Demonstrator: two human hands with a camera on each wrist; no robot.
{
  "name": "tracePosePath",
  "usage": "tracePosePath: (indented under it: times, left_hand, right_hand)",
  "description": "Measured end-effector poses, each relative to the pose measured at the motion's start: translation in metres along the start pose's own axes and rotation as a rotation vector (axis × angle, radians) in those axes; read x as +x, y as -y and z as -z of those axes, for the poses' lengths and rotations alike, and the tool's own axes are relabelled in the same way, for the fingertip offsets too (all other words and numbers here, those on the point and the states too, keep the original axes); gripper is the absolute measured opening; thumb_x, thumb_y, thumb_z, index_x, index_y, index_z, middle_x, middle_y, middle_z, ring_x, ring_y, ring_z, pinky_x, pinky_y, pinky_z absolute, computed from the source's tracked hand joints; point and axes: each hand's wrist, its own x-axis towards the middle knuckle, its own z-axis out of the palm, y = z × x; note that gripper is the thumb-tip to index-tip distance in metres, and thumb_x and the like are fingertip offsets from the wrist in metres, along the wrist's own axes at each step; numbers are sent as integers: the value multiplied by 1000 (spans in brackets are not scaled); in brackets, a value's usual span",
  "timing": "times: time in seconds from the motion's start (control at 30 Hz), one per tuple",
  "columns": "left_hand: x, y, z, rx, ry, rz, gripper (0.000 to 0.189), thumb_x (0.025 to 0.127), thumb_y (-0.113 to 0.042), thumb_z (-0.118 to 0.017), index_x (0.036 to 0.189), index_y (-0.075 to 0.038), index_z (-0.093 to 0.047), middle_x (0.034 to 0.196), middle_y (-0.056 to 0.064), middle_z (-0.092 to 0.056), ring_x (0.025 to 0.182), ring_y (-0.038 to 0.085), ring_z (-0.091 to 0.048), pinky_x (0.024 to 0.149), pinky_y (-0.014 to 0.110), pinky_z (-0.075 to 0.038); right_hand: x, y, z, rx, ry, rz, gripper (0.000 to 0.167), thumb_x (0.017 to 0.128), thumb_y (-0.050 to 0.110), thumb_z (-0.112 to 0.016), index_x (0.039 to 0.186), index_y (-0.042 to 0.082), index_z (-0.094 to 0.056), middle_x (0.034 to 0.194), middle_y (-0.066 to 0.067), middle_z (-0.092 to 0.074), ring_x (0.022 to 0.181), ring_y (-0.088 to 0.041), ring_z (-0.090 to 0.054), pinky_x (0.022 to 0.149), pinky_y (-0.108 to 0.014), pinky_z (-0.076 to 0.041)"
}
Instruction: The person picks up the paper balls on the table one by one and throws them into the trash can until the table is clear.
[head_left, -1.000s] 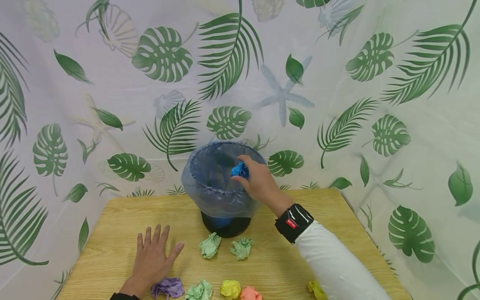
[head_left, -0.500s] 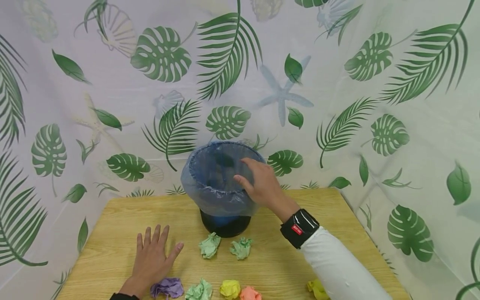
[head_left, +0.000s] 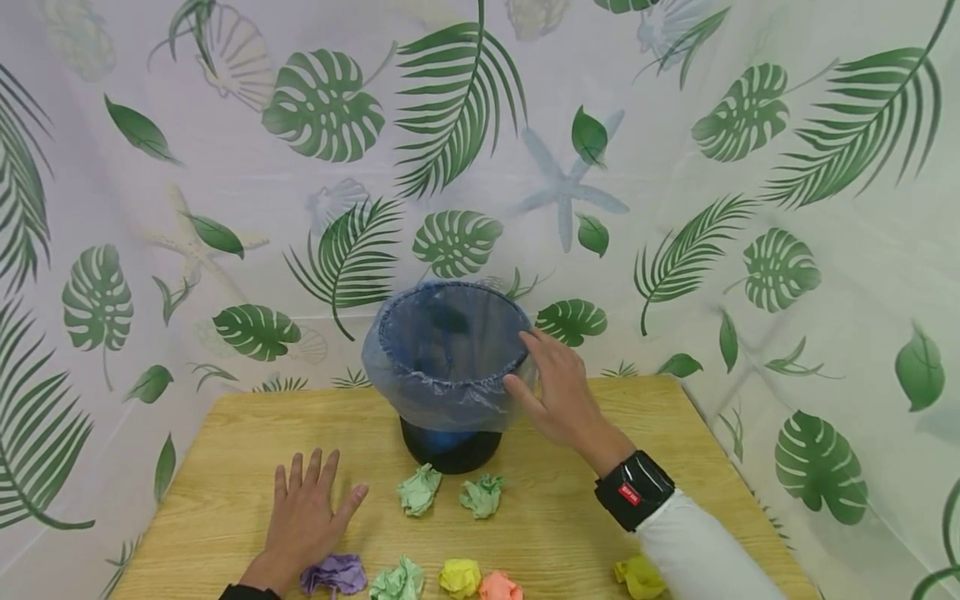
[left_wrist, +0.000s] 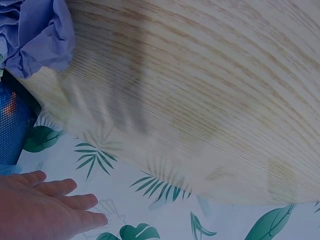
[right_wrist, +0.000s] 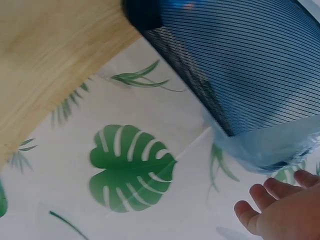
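A dark mesh wastebasket (right_wrist: 235, 65) stands at the back of the table, its rim covered by a translucent blue bin liner (head_left: 442, 407). Just at the right side of that rim is my right hand (head_left: 558, 392), fingers loosely bent and nothing in them. The right wrist view has its fingertips beside the liner's lower edge. My left hand (head_left: 306, 510) lies on the tabletop at the left, fingers spread straight. Nearest to it is a crumpled purple paper ball (head_left: 333, 575). Two pale green paper balls, one left (head_left: 420, 490) and one right (head_left: 482, 497), lie before the basket.
Along the front of the wooden table (head_left: 225, 467) lie another green paper ball (head_left: 399, 581), a yellow one (head_left: 459, 577), an orange one (head_left: 501, 587) and, by the right sleeve, a second yellow one (head_left: 640, 577). A leaf-patterned cloth (head_left: 465, 125) surrounds the table.
My right hand has let go of the crumpled blue paper ball over the basket, and the ball is out of sight. The hand has drawn back rightward to the rim. The left hand stays put.
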Motion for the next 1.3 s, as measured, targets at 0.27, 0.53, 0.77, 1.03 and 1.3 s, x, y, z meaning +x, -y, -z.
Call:
tracePosePath:
  times: [0.27, 0.53, 0.77, 1.03, 1.3]
  left_hand:
    - [-1, -3, 5, 6, 1, 4, 87, 102, -68, -40, 159, -3, -34, 160, 32, -31, 149, 58, -14, 117, 74, -1]
    - [0, -4, 6, 4, -8, 2, 85, 103, -64, -45, 159, -2, -35, 160, 33, -30, 149, 59, -13, 117, 73, 0]
    - [0, -4, 5, 22, -13, 1, 88, 102, -69, -40, 159, -2, -36, 160, 32, -31, 149, 58, -14, 117, 73, 0]
    - [-1, -5, 5, 29, -9, 5, 88, 102, -69, -39, 160, -3, -34, 161, 32, -30, 149, 58, -14, 117, 73, 0]
    - [0, -3, 3, 31, -7, 2, 89, 101, -71, -38, 160, -3, -35, 160, 32, -31, 149, 58, -13, 117, 73, 1]
  right_hand:
    - [-39, -29, -3, -89, -8, -14, 75, 102, 45, -58, 159, 3, -33, 162, -22, -33, 149, -42, -29, 119, -65, -20]
    - [-82, -51, -8, -149, 70, -67, 77, 101, 48, -61, 157, 2, -36, 159, -24, -37, 144, -46, -35, 115, -68, -24]
    - [-117, -63, -9, -174, 189, -154, 77, 100, 54, -60, 156, 4, -40, 156, -27, -41, 140, -49, -41, 112, -70, -27]
    - [-146, -67, 6, -151, 425, -266, 81, 93, 71, -58, 147, 10, -56, 146, -27, -52, 124, -54, -54, 95, -75, -43]
    - [-162, -70, 18, -111, 648, -333, 84, 82, 73, -71, 140, 13, -62, 142, -25, -55, 124, -52, -54, 89, -70, -50]
